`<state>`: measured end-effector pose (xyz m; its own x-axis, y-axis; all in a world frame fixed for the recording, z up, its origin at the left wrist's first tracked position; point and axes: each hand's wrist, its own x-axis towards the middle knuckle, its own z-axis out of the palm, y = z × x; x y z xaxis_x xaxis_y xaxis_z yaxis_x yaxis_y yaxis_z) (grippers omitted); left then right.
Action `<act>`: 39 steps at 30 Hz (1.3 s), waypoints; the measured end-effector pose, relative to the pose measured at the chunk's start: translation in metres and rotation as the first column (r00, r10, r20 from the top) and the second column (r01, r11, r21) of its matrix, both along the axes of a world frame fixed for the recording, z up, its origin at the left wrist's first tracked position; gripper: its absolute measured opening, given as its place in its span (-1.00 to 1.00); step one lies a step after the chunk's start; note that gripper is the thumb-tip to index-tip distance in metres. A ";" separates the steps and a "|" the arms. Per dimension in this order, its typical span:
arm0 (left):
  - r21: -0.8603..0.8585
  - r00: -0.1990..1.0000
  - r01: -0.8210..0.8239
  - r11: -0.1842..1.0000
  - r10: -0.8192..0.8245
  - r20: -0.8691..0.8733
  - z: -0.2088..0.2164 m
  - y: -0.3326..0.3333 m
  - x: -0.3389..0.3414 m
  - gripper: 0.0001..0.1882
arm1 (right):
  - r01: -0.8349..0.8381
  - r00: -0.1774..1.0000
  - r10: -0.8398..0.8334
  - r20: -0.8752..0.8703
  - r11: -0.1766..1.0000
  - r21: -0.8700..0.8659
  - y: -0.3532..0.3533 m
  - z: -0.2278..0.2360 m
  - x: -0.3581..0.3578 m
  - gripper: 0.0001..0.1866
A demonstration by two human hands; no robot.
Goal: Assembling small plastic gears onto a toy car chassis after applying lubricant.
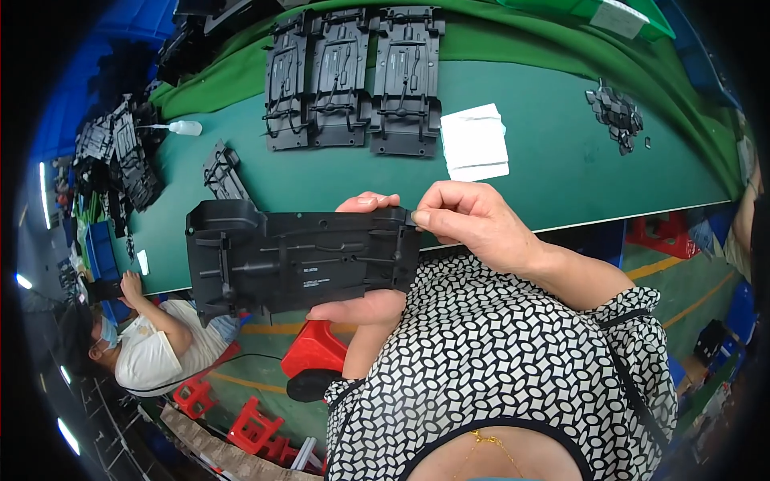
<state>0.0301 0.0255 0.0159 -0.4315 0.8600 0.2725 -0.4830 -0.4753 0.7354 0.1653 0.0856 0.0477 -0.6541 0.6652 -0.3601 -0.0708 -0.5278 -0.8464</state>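
A black plastic toy-car chassis plate with moulded axles and ribs is held up in front of me, over the table's near edge. My left hand grips it from beneath: the thumb lies along the near edge, and fingertips show past the far edge. At the chassis's right end, my right hand is closed in a pinch against the far corner. Whatever lies between those fingertips is too small to make out. Three similar chassis plates lie side by side at the back of the green table.
White sheets lie right of the plates, and small black parts are heaped further right. A smaller black part, a white dropper bottle and piled black parts are at left. Another person sits beyond, near red stools.
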 end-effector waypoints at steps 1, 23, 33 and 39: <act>-0.001 1.000 0.003 1.000 -0.003 -0.001 -0.002 0.000 0.000 0.12 | -0.012 1.000 0.012 0.009 1.000 -0.008 0.001 0.002 0.001 -0.81; 0.015 0.996 0.060 0.998 -0.061 0.068 -0.001 -0.001 -0.002 0.09 | -0.003 1.000 0.005 -0.017 0.996 0.086 -0.003 -0.002 0.008 -0.90; -0.093 0.909 0.203 0.975 -0.152 0.387 0.003 -0.002 -0.004 0.02 | -0.062 0.992 -0.113 0.062 -0.004 0.998 0.019 -0.015 0.017 -0.68; -0.065 0.903 0.223 0.973 -0.181 0.390 0.004 -0.001 -0.003 0.00 | -0.039 0.995 -0.087 0.039 -0.003 0.999 0.015 -0.017 0.015 -0.72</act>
<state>0.0275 0.0249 0.0199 -0.2983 0.9541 0.0266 -0.8122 -0.2684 0.5179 0.1808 0.1006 0.0312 -0.6460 0.4136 0.6416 0.0233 0.8508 -0.5250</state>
